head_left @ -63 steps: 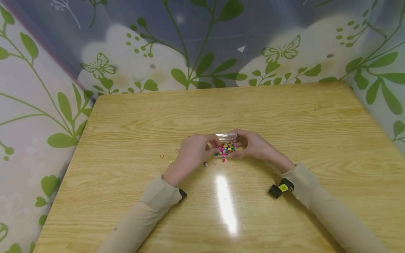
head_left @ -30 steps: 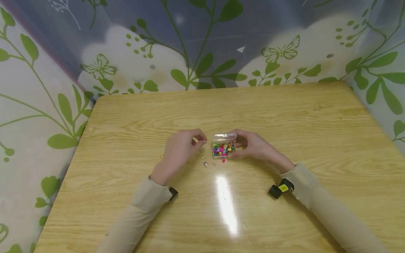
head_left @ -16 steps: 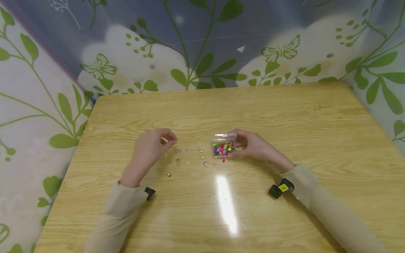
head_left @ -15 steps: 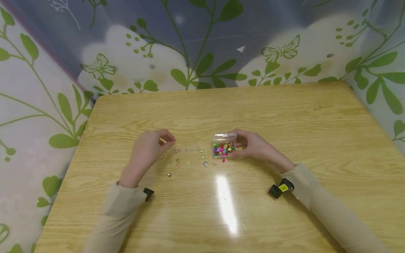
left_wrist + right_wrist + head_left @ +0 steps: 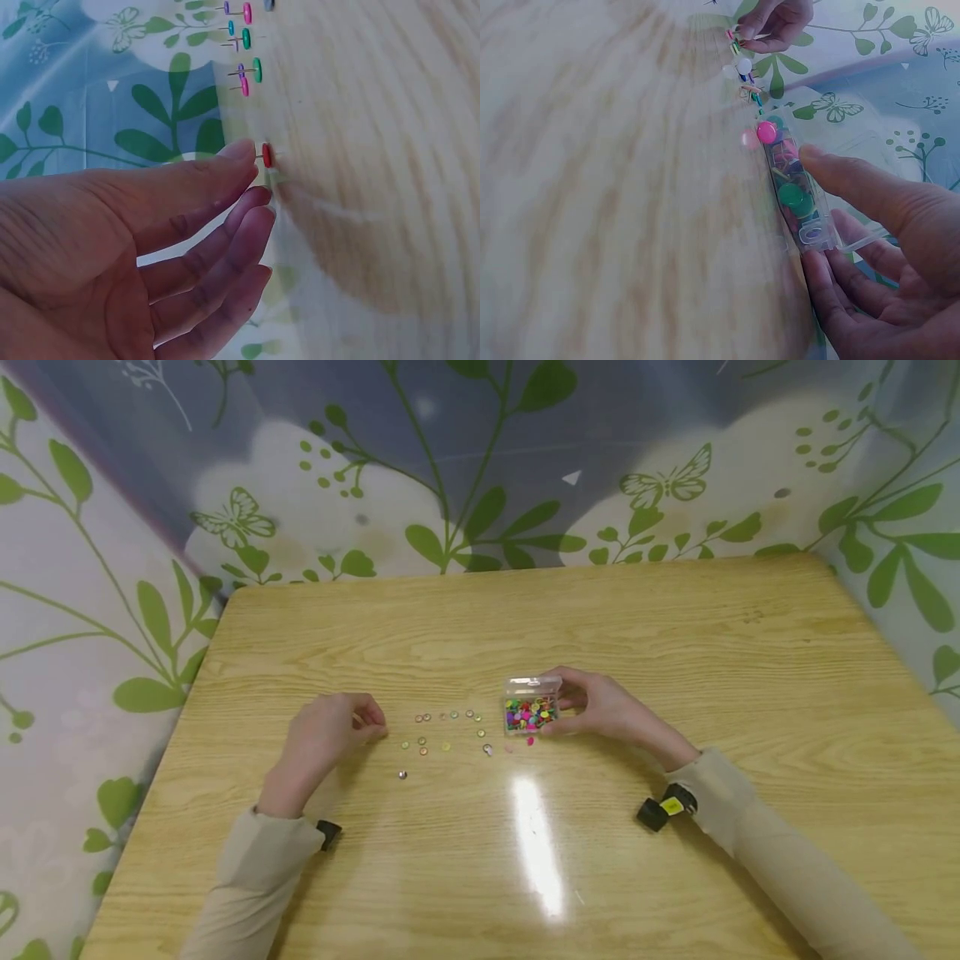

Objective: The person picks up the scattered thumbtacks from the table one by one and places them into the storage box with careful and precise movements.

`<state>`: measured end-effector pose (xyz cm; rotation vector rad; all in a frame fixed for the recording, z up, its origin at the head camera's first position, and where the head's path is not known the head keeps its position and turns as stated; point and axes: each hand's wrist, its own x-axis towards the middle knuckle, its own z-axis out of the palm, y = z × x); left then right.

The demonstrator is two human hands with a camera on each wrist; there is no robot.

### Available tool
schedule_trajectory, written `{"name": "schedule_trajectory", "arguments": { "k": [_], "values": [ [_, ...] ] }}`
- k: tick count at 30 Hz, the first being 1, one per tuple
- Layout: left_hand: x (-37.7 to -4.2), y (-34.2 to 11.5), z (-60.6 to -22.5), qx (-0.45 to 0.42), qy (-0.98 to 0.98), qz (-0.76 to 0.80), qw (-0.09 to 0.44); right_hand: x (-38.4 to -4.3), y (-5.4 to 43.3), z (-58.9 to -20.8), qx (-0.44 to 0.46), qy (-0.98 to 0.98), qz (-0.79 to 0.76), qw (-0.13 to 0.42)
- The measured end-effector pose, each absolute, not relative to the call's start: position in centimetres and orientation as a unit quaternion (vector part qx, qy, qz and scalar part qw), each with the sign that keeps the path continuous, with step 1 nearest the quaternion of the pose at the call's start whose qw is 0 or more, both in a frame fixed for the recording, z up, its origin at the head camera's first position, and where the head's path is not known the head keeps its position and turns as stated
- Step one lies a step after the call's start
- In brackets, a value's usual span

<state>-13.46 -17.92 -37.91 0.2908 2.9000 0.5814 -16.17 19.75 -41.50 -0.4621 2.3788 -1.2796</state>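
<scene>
In the head view my left hand (image 5: 322, 739) is low over the table, left of a scatter of thumbtacks (image 5: 453, 715) standing points up. The left wrist view has a red thumbtack (image 5: 266, 155) head down on the table, its pin between my thumb and forefinger tips; the other fingers are loosely bent. My right hand (image 5: 611, 710) grips the right side of a small clear plastic box (image 5: 523, 686), thumb in front and fingers behind. The lid is up, and many coloured thumbtacks (image 5: 528, 715) fill the box.
A pink thumbtack (image 5: 530, 741) and a dark one with a pale part (image 5: 487, 749) lie before the box. Nearer me is a silvery thumbtack (image 5: 402, 775). The wooden table (image 5: 637, 618) ends against a leaf-patterned wall covering (image 5: 487, 460).
My left hand has left the box, moved left over the row of thumbtacks, then come down at the row's left end. My right hand and the box have stayed put.
</scene>
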Motion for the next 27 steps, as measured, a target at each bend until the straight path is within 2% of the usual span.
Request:
{"name": "schedule_trajectory", "arguments": {
  "k": [7, 16, 27],
  "values": [
    [-13.5, -17.7, -38.4, 0.093, 0.975, 0.189, 0.073, -16.1, 19.8, -41.4, -0.160, 0.849, -0.461, 0.204],
    [-13.8, -16.9, -38.1, 0.096, 0.974, 0.203, -0.003, -16.0, 19.7, -41.4, -0.157, 0.846, -0.467, 0.205],
    [-13.9, -15.2, -38.1, 0.114, 0.966, 0.234, -0.015, -16.1, 19.7, -41.5, -0.152, 0.845, -0.467, 0.209]
  ]
}}
